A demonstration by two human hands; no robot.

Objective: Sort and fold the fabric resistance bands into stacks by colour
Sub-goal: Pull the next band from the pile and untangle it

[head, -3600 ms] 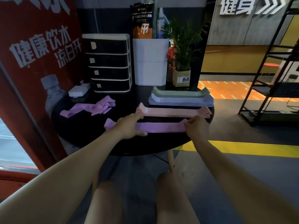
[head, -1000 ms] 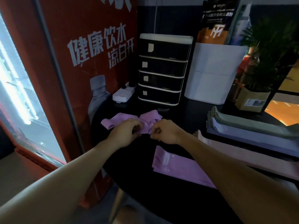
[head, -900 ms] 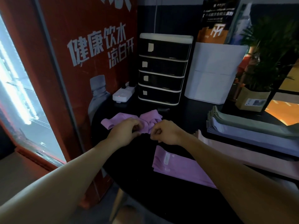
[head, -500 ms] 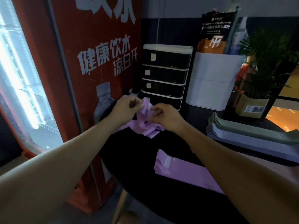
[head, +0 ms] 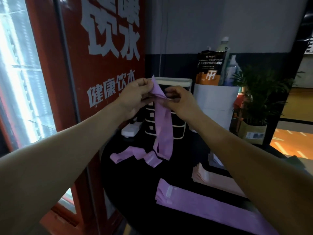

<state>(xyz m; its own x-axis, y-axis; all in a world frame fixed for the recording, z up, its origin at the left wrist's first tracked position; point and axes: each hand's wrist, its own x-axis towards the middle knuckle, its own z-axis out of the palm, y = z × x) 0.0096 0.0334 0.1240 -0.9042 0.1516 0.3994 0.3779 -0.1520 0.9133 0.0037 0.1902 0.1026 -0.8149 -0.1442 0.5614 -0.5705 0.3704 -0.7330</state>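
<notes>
A purple fabric band [head: 163, 126] hangs in the air above the black round table [head: 135, 192]. My left hand [head: 135, 96] pinches its top end and my right hand [head: 179, 101] pinches it just beside. Its lower end dangles near another loose purple band [head: 133, 154] lying crumpled on the table. A flat stack of purple bands [head: 203, 202] lies at the table's front. Behind it sits a pink stack [head: 215, 180], partly hidden by my right arm.
A red vending machine [head: 108, 56] stands at the left, close to the table. At the back are a black drawer unit [head: 169, 122], a white power strip [head: 131, 130], a white box [head: 215, 106] and a potted plant [head: 257, 102].
Both hands have lifted one purple band from the crumpled pile high above the table, and it now hangs down lengthwise. The view has tilted upward.
</notes>
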